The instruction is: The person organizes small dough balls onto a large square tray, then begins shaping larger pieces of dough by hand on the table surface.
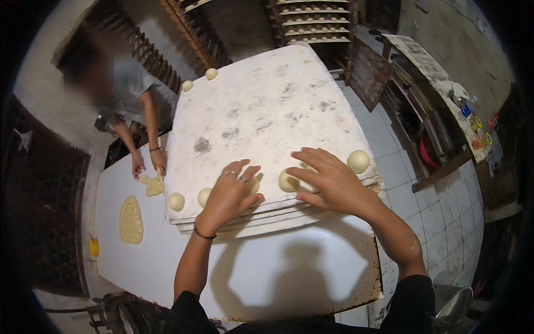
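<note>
A floured white board [267, 111] tops a stack of boards. Along its near edge lie several round, pale dough balls [176, 201]. My left hand [233, 195] hovers at or rests over a ball [253, 185] that it partly hides, fingers apart; contact is unclear. My right hand [328, 181] is spread above another ball [288, 182], its fingers very close around it; whether it touches cannot be told. A further ball [358, 161] sits at the right corner, and two small ones [211, 74] are at the far left corner.
A co-worker [133, 106] at left handles a dough piece [153, 186] beside flattened dough [131, 220] on a white table [278, 267]. Racks of trays [314, 25] stand behind. A cluttered wooden bench [445, 100] lines the right wall; a metal pot [453, 300] is low right.
</note>
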A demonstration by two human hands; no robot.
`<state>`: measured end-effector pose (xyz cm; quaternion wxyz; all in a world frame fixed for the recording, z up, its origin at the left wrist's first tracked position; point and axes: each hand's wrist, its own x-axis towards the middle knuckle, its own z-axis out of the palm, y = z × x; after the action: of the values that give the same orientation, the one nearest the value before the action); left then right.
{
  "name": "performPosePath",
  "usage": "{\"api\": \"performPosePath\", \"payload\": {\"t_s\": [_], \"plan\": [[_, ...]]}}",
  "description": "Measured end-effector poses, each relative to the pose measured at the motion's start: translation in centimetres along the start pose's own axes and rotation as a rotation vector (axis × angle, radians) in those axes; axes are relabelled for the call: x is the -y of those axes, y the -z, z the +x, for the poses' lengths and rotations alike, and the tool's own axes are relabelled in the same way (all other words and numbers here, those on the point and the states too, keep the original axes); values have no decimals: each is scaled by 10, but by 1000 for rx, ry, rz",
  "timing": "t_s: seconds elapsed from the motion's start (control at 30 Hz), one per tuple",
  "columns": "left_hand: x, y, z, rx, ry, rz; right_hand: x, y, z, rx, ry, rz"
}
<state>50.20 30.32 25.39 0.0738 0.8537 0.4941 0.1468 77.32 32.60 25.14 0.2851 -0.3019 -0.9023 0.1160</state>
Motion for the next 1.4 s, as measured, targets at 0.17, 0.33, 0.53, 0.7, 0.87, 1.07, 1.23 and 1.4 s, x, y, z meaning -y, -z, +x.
{"api": "performPosePath", "payload": {"t_s": [0.17, 0.33, 0.53, 0.7, 0.87, 1.07, 1.23, 1.4], "plan": [[22, -16, -13, -24, 37, -254, 1, -29, 41, 464, -112, -94], [28, -11, -23, -22, -41, -130, 12, -36, 45, 250, -66, -55], [28, 14, -90, -325, 28, -149, 71, -34, 35, -83, -189, -12], [34, 10, -205, -198, -102, -497, 134, -60, -26, -182, -297, 172], [143, -12, -323, -503, 403, -1056, 219, -185, -57, 40, -438, 452], [380, -62, -349, -874, 1168, -1451, 322, -295, -18, 200, -468, 604], [524, -100, -280, -1201, 1375, -1285, 356, -308, -6, -17, -659, 433], [614, -114, -248, -1087, 1492, -1032, 368, -319, -2, -167, -922, 380]]}}
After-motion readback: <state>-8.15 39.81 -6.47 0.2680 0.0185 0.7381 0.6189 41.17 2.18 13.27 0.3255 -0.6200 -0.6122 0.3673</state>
